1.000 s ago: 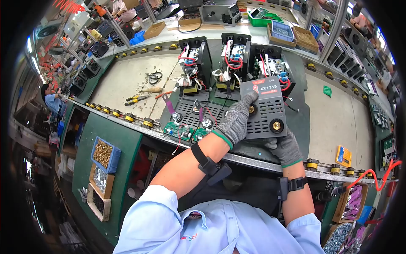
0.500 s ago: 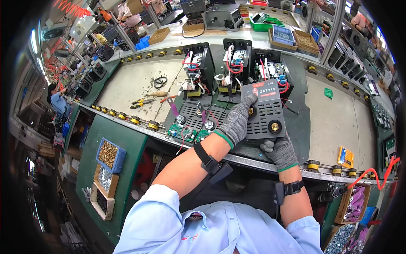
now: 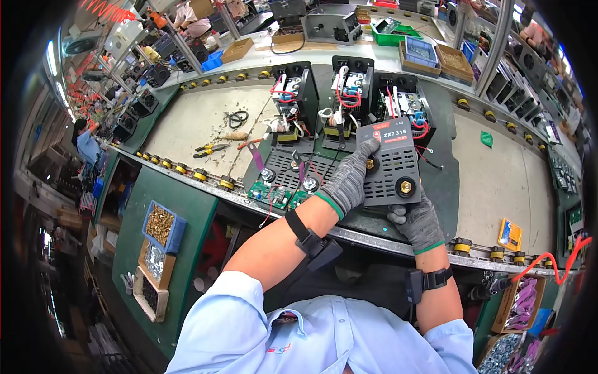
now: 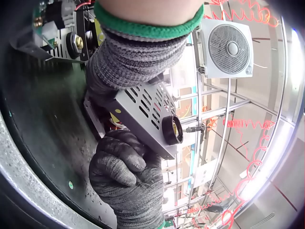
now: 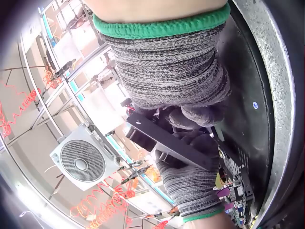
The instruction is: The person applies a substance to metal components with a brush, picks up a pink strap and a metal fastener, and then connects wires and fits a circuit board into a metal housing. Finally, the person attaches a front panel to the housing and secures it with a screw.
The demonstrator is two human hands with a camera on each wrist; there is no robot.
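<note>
A grey front panel (image 3: 398, 168) printed "ZX7 315", with slots and brass-centred sockets, stands tilted up before the rightmost open welding machine (image 3: 408, 103). My gloved left hand (image 3: 349, 171) grips its left side, thumb lying over the printed face. At the lower right edge, my gloved right hand (image 3: 422, 224) holds the panel from behind, its fingers curled in the left wrist view. The panel's back and part of the right fingers are hidden in the head view. To the left, two more open machines (image 3: 293, 100) have their panels laid down, with green circuit boards (image 3: 269, 194) on them.
Yellow-handled pliers (image 3: 210, 150), a black cable loop (image 3: 237, 119) and scraps lie on the left bench. A yellow packet (image 3: 509, 234) lies at right near the roller edge. Blue bin (image 3: 163, 224) holds brass parts at lower left. Red coiled hose (image 3: 554, 258) hangs at right.
The head view has shifted slightly. Both hands stay at the panel, which keeps nearly the same tilt; the right hand has moved slightly lower along its bottom edge.
</note>
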